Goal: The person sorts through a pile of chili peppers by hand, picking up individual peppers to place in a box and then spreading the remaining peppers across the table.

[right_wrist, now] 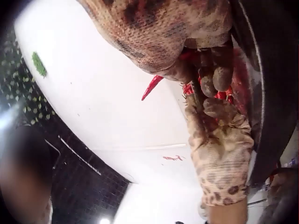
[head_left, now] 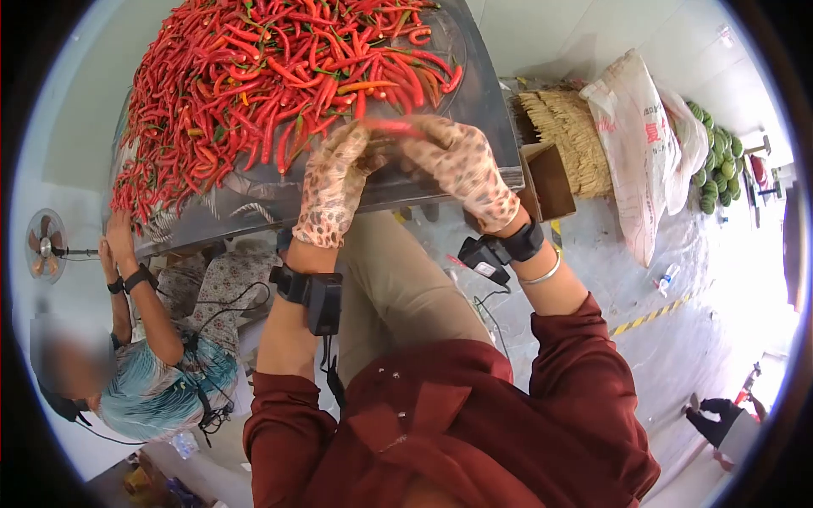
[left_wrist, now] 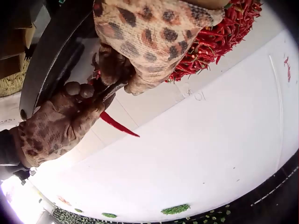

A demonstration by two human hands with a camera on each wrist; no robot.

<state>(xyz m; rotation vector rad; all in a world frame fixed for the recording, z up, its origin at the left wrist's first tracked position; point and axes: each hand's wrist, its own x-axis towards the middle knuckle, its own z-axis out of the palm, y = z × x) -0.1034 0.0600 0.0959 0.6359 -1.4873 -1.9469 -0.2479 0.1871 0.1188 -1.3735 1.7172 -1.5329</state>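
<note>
Both hands wear spotted gloves and meet at the table's near edge. A red chili [head_left: 394,127] spans the fingertips of my left hand [head_left: 330,186] and right hand [head_left: 461,169]. My right hand [right_wrist: 149,32] pinches the chili [right_wrist: 152,87], its pointed end sticking out past the glove. From the left wrist view, the same chili [left_wrist: 119,126] hangs out beneath the touching fingers of my right hand [left_wrist: 56,121] and left hand [left_wrist: 145,42]. The left fingers [right_wrist: 194,112] are close against it; whether they pinch it is hidden. Beyond the hands lies a large chili heap [head_left: 254,76].
The dark table [head_left: 474,85] ends just below the hands. At left a seated person [head_left: 161,381] rests both hands at the table edge, beside a fan [head_left: 47,245]. To the right stand a cardboard box [head_left: 549,179], a white sack [head_left: 635,144] and green striped produce [head_left: 720,161].
</note>
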